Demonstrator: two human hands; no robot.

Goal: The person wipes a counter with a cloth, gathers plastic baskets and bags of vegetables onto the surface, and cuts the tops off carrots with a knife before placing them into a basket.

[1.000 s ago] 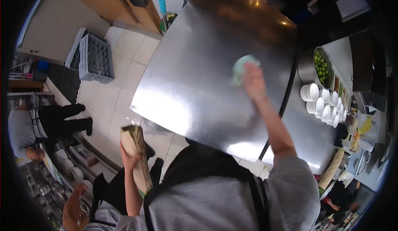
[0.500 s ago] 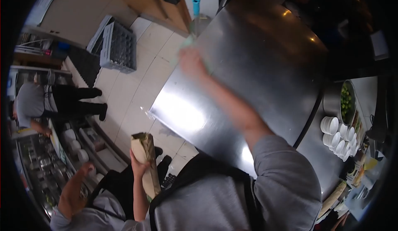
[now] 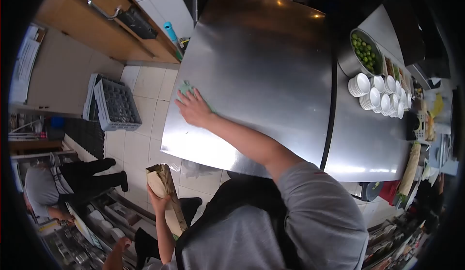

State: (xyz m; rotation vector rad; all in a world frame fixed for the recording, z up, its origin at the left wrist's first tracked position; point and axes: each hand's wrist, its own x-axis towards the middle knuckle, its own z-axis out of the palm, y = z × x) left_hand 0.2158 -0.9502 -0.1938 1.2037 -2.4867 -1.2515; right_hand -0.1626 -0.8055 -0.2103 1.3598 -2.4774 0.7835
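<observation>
My right hand point(image 3: 194, 110) lies on the steel tabletop point(image 3: 261, 71) near its left edge, fingers spread and flat over a light green cloth point(image 3: 187, 87). Part of the cloth shows past the fingertips and a strip beside the wrist; the rest is under the palm. Left of my body, my left hand point(image 3: 159, 201) is closed round a long brown paper package point(image 3: 164, 185), folded or rolled at its top end. It is held upright, off the table. What is inside the package is hidden.
Stacked white bowls point(image 3: 370, 98) and a metal pot of green round produce point(image 3: 362, 56) stand at right. A grey crate point(image 3: 116, 104) is on the floor. One co-worker point(image 3: 48, 185) stands at left; another's hand point(image 3: 123, 243) shows close by.
My right hand and the cloth, blurred by motion before, now show clearly, lower on the tabletop's left side. The view has turned. The package is still in my left hand.
</observation>
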